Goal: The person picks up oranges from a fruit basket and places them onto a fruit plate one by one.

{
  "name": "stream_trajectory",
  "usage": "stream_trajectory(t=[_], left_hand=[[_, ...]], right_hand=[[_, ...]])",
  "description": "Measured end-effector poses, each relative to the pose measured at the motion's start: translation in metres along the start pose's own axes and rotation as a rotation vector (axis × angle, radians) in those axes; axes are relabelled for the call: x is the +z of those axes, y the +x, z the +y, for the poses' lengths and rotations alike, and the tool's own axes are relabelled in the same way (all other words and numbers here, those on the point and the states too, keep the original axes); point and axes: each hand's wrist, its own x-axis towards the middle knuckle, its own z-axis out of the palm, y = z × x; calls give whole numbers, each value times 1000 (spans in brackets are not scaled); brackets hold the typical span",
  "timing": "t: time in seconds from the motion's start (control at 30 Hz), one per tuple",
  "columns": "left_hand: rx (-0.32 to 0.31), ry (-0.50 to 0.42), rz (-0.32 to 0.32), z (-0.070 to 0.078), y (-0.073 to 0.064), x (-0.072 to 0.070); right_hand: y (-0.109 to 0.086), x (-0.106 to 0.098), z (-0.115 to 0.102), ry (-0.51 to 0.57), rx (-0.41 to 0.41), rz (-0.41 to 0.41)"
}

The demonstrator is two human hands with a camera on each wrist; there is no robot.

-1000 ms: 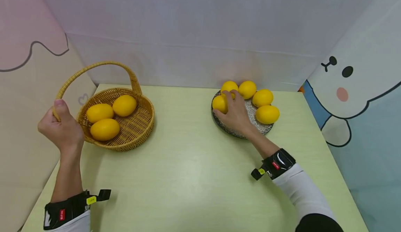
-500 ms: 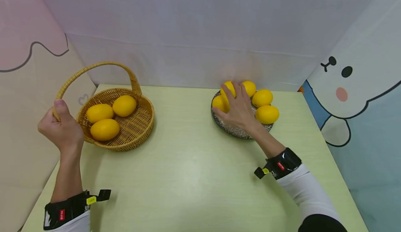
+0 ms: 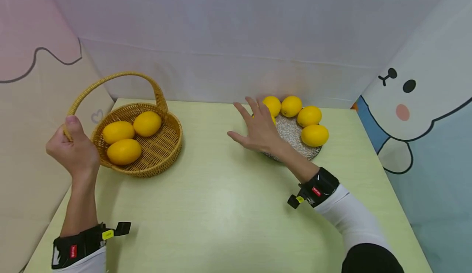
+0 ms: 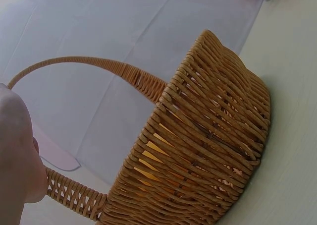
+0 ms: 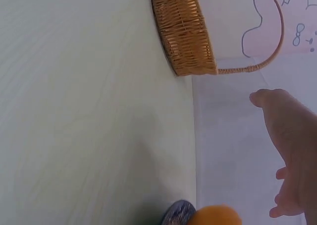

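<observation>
My left hand grips the arched handle of a wicker basket at the table's left. Three yellow lemons lie inside it; in the left wrist view, yellow shows through the weave of the basket. With fingers spread and nothing held, my right hand hovers over the left edge of a speckled grey plate. Several lemons sit around that plate's rim, one of them mostly hidden behind the hand. The right wrist view shows the thumb and fingertips of the same hand apart.
The pale table runs back to a white cloth wall. Printed panels stand at either side, the right one with a cartoon face. Bare tabletop lies between basket and plate.
My right hand first touched the lemons at the plate's left, then spread its fingers, and has now moved left past them. The left hand, basket and its lemons stay put.
</observation>
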Motion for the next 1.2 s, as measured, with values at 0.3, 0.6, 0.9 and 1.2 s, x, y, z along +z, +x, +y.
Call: stream_trajectory(t=[0.3,0.6,0.9,1.2], left_hand=[[1,6,5,-2,1,1],[10,8,11,-3,2,2],[-12,19,14,-2,2,1],[-9,19,1,-2,2,0]], right_hand=[[30,14,-55,29,-113,-113],[58,27,-107,70,-269,-211],[89,36,-158,75,-479,-343],[116,56,-201,7,-575,-459]])
